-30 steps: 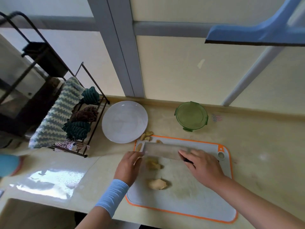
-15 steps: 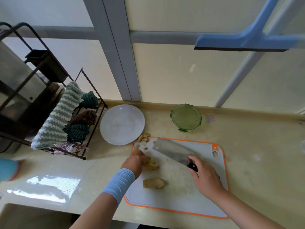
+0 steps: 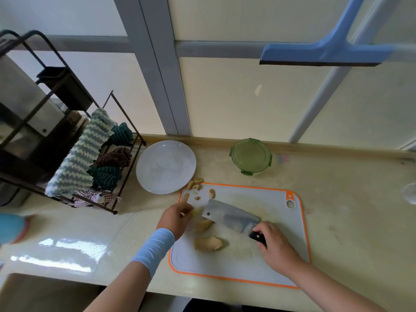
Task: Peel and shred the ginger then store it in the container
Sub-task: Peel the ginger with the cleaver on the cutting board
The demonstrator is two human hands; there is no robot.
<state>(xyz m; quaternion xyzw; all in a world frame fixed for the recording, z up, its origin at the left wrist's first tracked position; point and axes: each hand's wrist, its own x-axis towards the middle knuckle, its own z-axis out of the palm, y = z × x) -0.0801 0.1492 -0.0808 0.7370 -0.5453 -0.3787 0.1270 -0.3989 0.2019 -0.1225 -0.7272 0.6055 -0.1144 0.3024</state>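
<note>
A grey cutting board (image 3: 265,264) with an orange rim lies on the counter. My right hand (image 3: 273,245) grips the black handle of a cleaver (image 3: 229,216), whose blade lies slanted across the board. My left hand (image 3: 176,218) pinches a small pale ginger piece (image 3: 195,211) at the blade's tip. Another ginger piece (image 3: 203,225) lies under the blade, and a bigger peeled chunk (image 3: 208,243) sits nearer me. Ginger peels (image 3: 195,185) are scattered at the board's far left corner. The green lidded container (image 3: 251,156) stands behind the board.
A white plate (image 3: 165,166) sits left of the container. A black wire rack (image 3: 74,154) with folded cloths stands at the left. The sink edge (image 3: 45,280) is at the lower left. A blue squeegee (image 3: 326,54) hangs on the window.
The cleaver has swung from lying flat along the board's far edge to a slant nearer me. My right hand slid back to the handle. My left hand now pinches a small ginger piece.
</note>
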